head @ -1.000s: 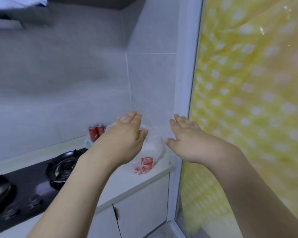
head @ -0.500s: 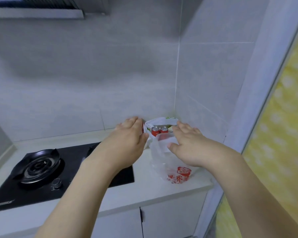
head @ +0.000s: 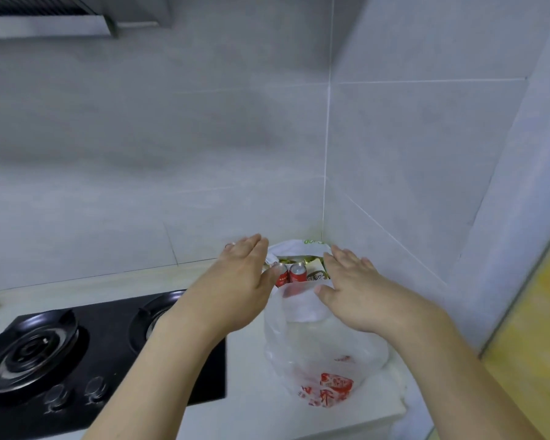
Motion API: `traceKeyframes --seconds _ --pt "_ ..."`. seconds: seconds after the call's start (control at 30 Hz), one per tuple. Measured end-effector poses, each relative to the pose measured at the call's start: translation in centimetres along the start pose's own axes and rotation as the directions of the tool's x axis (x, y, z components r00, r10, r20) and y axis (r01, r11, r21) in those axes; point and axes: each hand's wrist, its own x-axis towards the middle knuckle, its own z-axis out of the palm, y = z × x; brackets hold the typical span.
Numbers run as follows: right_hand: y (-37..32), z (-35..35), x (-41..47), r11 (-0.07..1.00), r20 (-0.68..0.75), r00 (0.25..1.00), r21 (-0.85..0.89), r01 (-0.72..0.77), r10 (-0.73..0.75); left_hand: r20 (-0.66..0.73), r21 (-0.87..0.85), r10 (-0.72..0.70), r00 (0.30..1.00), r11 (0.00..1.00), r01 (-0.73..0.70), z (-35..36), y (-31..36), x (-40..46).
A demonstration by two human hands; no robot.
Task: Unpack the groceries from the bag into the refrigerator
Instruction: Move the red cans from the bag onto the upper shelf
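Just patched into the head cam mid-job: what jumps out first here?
Two open hands, left hand and right hand, flank the mouth of a white plastic grocery bag in the counter's tiled corner. Two red drink cans show inside it. A black gas stove sits left of the bag.

A translucent white plastic bag (head: 324, 344) printed with red characters near its base and a touch of green on its rim. Inside, two red cans (head: 291, 274) with white lettering and a yellow-gold packet (head: 315, 268). White worktop (head: 251, 408), glossy black hob (head: 77, 360), pale grey wall tiles (head: 204, 138) with white grout.
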Motion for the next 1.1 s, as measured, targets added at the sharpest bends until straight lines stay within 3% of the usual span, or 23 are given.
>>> traceKeyframes --seconds 0.47,0.93,1.1 --pt "0.2 0.8 16.5 1.000 0.043 0.999 -0.013 -0.008 0.008 -0.006 -0.048 -0.045 0.999 0.998 0.044 1.7 -11.1 12.4" --pt "4.6 6.0 30.0 0.992 0.205 0.978 0.108 -0.071 0.048 0.125 -0.152 -0.010 0.992 0.988 0.029 9.4 -17.0 23.1" --pt "7.0 10.1 34.1 0.983 0.268 0.961 0.149 -0.109 0.066 0.204 -0.138 -0.062 0.977 0.986 0.091 13.5 -19.9 26.4"
